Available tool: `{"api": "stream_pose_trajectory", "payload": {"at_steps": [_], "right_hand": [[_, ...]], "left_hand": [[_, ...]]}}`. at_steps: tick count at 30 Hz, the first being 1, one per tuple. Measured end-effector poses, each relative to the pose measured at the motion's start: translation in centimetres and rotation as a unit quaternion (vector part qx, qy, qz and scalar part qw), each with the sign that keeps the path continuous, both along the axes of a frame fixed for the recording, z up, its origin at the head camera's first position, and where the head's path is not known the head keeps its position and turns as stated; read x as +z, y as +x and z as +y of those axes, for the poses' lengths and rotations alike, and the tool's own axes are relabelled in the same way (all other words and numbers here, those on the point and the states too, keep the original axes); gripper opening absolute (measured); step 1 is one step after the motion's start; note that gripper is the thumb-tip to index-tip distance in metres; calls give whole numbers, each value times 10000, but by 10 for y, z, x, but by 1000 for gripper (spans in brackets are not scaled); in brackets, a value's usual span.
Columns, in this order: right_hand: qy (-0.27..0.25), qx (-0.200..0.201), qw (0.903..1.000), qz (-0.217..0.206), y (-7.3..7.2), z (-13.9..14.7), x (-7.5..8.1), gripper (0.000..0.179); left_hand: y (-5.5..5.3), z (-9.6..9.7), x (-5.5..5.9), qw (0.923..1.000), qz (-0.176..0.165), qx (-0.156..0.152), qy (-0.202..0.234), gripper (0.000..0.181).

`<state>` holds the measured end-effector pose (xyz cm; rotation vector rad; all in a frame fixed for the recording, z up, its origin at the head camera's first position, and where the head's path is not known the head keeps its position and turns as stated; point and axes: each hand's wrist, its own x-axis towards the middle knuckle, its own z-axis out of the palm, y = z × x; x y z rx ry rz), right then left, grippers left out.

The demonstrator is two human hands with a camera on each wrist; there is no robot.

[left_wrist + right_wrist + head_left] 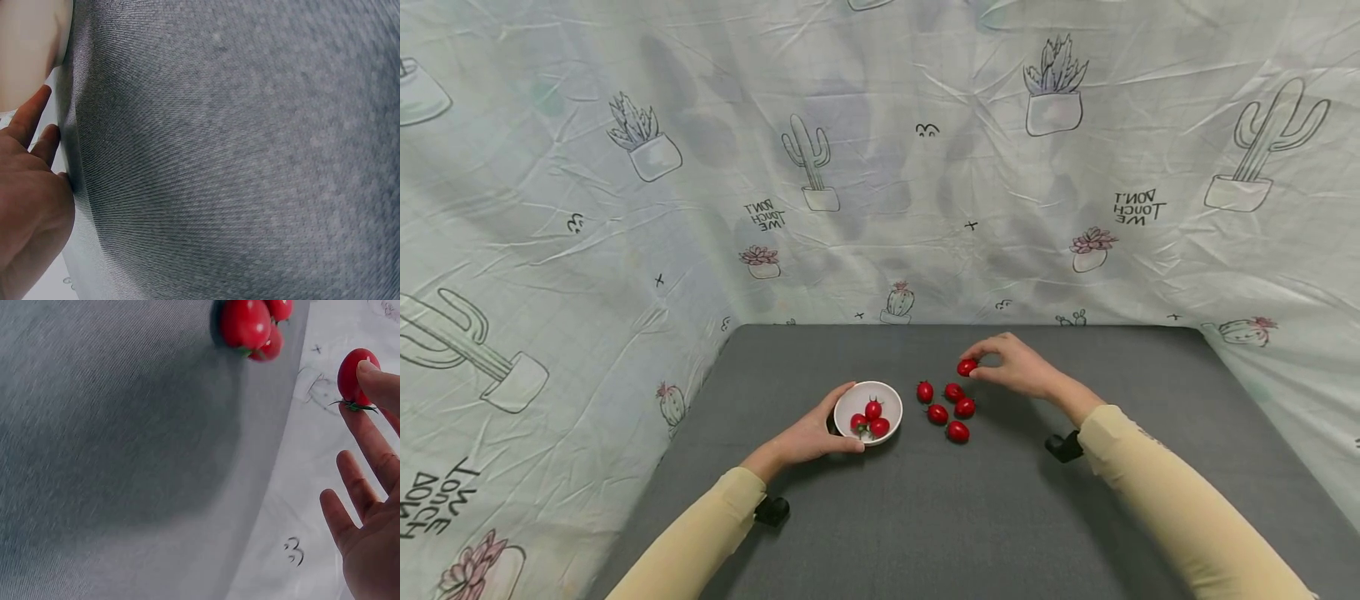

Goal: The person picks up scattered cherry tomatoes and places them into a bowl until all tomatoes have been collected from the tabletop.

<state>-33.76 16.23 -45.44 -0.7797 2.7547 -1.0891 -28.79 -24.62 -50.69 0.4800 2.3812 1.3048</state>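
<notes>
My left hand (808, 432) grips a small white bowl (844, 398) from its left side, thumb along the near rim and fingers round the far side. Inside the bowl lie 3 red cherry tomatoes (873, 410) with green stems. In the left wrist view, fingertips touch the wall of the bowl (28, 44). Above the table, my right hand (1013, 365) pinches a cherry tomato (967, 367) between thumb and fingers. The right wrist view shows this tomato (351, 378) with its green stem end downward, the other fingers spread. Below and left of that hand, several loose cherry tomatoes (937, 414) lie grouped.
A dark grey cloth-like surface covers the table (880, 525). Behind and to the left hangs a pale curtain (880, 167) printed with cacti. Black wrist devices (1063, 447) sit under both forearms. The loose tomatoes lie just right of the bowl.
</notes>
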Motion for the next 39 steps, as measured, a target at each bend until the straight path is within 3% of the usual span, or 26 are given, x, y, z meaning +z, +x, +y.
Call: {"api": "stream_pose_trajectory", "payload": {"at_steps": [18,39], "right_hand": [[-110,428,9990,-46,7,-46,17,26],[-52,897,9960,-5,8,-102,23,27]], "left_hand": [[1,-1,-3,10000,49,21,-7,108],[0,2,-2,9999,-11,107,-29,108]]}}
